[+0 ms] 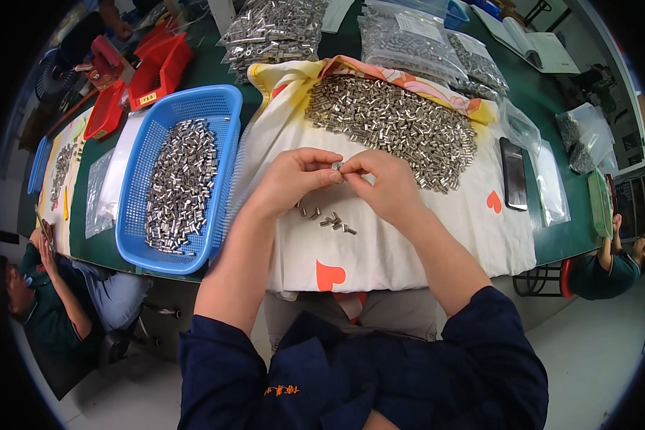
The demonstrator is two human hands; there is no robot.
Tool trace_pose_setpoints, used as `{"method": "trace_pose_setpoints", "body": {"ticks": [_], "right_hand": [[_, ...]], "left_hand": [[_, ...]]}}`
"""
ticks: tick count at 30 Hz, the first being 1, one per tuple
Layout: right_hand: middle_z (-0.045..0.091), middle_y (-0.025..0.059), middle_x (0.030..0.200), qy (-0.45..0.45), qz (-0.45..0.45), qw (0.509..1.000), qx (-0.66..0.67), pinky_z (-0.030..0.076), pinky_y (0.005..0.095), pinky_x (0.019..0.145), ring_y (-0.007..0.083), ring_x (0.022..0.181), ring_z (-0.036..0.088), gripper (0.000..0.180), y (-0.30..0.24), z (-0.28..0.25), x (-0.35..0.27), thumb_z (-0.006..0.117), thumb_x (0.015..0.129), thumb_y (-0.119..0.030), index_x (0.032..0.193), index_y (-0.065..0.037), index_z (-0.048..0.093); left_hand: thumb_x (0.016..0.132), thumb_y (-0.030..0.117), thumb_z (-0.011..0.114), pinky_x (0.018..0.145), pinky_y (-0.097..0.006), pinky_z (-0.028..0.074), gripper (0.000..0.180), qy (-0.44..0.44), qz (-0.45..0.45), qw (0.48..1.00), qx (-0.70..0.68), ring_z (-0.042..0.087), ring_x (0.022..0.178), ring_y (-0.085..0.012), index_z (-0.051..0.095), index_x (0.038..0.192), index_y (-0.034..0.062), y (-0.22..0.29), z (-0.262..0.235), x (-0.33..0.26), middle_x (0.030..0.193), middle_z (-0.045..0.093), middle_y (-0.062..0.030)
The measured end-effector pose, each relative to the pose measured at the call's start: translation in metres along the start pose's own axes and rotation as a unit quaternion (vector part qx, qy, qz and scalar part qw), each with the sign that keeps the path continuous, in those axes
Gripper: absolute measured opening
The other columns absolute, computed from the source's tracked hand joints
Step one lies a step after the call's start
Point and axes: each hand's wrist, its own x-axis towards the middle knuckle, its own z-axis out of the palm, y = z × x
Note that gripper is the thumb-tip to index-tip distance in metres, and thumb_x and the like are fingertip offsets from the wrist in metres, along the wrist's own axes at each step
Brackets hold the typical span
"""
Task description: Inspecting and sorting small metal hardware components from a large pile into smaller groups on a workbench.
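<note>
While the left hand [301, 173] pinches a small metal cylinder [336, 165] between thumb and forefinger, the right hand [384, 180] meets it, cannot tell whether gripping; piece held above white cloth [423, 254], between cylinder heap [401, 122] and few loose cylinders [335, 221]

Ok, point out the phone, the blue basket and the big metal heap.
Phone [514, 175]: head view, middle of its dark face.
Blue basket [169, 266]: head view, its near wall.
Big metal heap [395, 130]: head view, its middle.
</note>
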Motion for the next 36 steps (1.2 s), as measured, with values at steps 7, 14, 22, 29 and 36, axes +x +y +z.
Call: {"method": "trace_pose_setpoints", "body": {"ticks": [7,14,22,29,36], "right_hand": [[0.062,0.0019,0.073,-0.107,0.174,0.97,0.135,0.045,0.025,0.06,0.0091,0.064,0.055,0.012,0.001,-0.014,0.007,0.063,0.072,-0.009,0.081,-0.001,0.061],[0.06,0.0128,0.071,-0.006,0.123,0.982,-0.146,0.045,0.0369,0.063,0.0282,0.069,0.057,0.01,0.034,-0.015,0.012,0.058,0.072,-0.013,0.076,-0.003,0.061],[0.06,0.0119,0.073,-0.042,0.097,0.959,-0.265,0.044,0.0374,0.068,0.0278,0.073,0.056,0.006,0.03,-0.011,0.007,0.057,0.07,-0.009,0.069,-0.005,0.061],[0.059,0.0123,0.072,-0.03,0.045,0.958,-0.281,0.044,0.0377,0.07,0.0274,0.074,0.056,0.006,0.027,-0.007,0.007,0.057,0.069,-0.008,0.073,-0.004,0.06],[0.058,0.0014,0.072,-0.082,0.19,0.956,0.207,0.044,0.0227,0.061,0.0088,0.065,0.053,0.009,0.003,-0.007,0.007,0.056,0.071,-0.006,0.079,-0.002,0.059]], "left_hand": [[0.074,0.004,0.064,0.069,-0.019,0.046,0.03,-0.056,-0.023,0.998,-0.003,0.058,0.076,-0.0077,0.057,0.103,-0.0022,0.004,-0.003,-0.004,0.086,0.063,-0.0057],[0.073,0.0,0.063,0.071,-0.019,0.046,0.031,-0.054,-0.04,0.997,0.03,0.058,0.079,-0.0079,0.056,0.103,-0.0018,0.006,0.001,-0.005,0.092,0.063,-0.0055],[0.074,0.0,0.063,0.072,-0.02,0.046,0.03,-0.066,-0.042,0.996,0.04,0.058,0.08,-0.008,0.056,0.103,-0.0011,0.004,0.001,-0.004,0.094,0.062,-0.0053],[0.075,0.001,0.062,0.071,-0.02,0.046,0.03,-0.061,-0.036,0.997,0.032,0.058,0.08,-0.0082,0.056,0.104,-0.0006,0.002,0.0,-0.003,0.094,0.062,-0.0055],[0.077,0.005,0.063,0.068,-0.019,0.046,0.031,-0.031,-0.006,0.999,-0.038,0.057,0.075,-0.0077,0.054,0.106,-0.0027,0.001,-0.002,-0.001,0.088,0.062,-0.0057]]}}
